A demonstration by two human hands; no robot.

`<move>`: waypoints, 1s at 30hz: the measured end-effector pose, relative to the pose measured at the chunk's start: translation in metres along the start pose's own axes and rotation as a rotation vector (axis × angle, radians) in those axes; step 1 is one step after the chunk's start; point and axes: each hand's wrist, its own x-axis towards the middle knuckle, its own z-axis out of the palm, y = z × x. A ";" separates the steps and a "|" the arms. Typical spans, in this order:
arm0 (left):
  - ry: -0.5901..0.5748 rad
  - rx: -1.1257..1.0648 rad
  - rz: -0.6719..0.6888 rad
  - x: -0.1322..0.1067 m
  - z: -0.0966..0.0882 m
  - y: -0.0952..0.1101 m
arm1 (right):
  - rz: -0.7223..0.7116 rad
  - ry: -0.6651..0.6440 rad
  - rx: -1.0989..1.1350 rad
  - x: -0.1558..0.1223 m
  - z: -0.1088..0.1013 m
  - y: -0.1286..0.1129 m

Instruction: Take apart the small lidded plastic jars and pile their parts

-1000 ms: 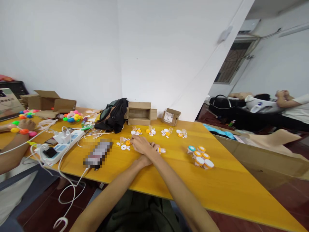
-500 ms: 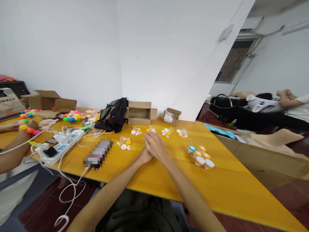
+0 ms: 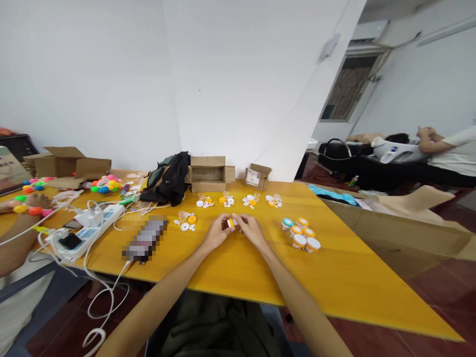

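Observation:
Between my two hands, above the middle of the table, is a small jar with an orange and white lid (image 3: 232, 223). My left hand (image 3: 217, 231) grips it from the left, thumb and fingers closed round it. On the other side, my right hand (image 3: 250, 229) has its fingers closed against the jar, covering part of it. A group of similar lidded jars (image 3: 299, 233), most with orange rims and one teal, stands to the right. Beyond my hands lie several small sets of parts: clear cups (image 3: 182, 216), orange rings (image 3: 192, 219), white discs (image 3: 185, 227) and little white pieces (image 3: 252, 207).
A blurred-out phone (image 3: 145, 239) and a white power strip (image 3: 92, 232) with trailing cables lie at left. Along the wall are a black bag (image 3: 169, 178) and open cardboard boxes (image 3: 208, 187). Another person's arm (image 3: 15, 238) is at far left, beside colourful balls (image 3: 106, 184).
My hands were clasped, right over left; they have drawn apart slightly, and the jar now shows between them. The view has shifted a little to the right.

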 end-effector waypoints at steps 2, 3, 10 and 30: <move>-0.017 0.001 -0.011 0.000 -0.001 0.001 | 0.001 -0.003 0.030 -0.001 0.000 -0.001; -0.026 0.002 -0.015 0.000 -0.002 0.001 | -0.001 -0.004 0.042 -0.002 0.001 -0.001; -0.064 0.046 -0.003 0.001 -0.011 0.005 | -0.013 -0.031 0.167 -0.004 0.003 0.003; -0.069 -0.005 0.009 0.001 -0.007 0.005 | -0.211 -0.011 0.017 -0.008 0.003 0.002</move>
